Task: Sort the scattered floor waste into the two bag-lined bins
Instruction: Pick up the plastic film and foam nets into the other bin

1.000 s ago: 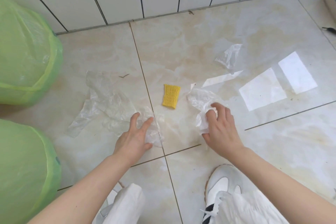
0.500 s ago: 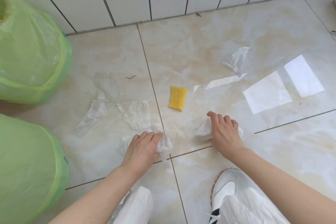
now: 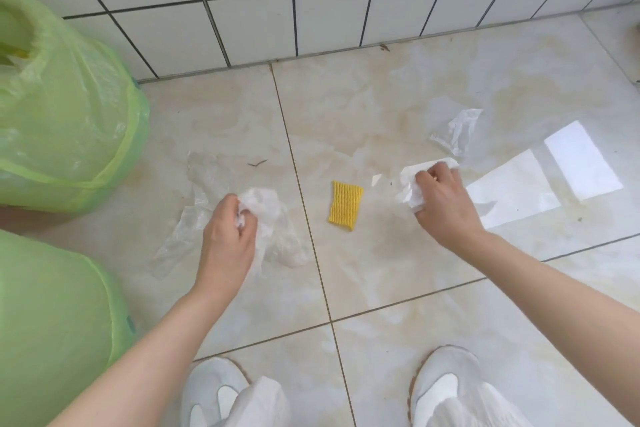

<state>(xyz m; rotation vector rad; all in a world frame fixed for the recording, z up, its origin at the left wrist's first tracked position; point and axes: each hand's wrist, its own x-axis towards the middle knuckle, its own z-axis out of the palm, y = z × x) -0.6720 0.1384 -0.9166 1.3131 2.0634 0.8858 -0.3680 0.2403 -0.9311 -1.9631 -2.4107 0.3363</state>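
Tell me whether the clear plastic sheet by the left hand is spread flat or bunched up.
Partly bunched. The left hand grips a crumpled wad of the clear plastic sheet, while its far end lies loosely on the floor tiles.

Glossy tile floor [image 3: 398, 270], plastic waste.
Thin crinkled clear film [image 3: 273, 218]; yellow foam net [image 3: 345, 205], ribbed; green bin liners [image 3: 62, 121] translucent plastic.

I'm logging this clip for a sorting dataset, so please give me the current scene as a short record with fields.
left hand: grips crumpled clear plastic film, part of it trailing on the floor
right hand: grips crumpled white wrapper
on floor, untouched: yellow foam net between the hands; small clear plastic scrap beyond the right hand
bins: upper green-lined bin and lower green-lined bin, both at the left
nothing binned in this frame: both hands are low over the floor
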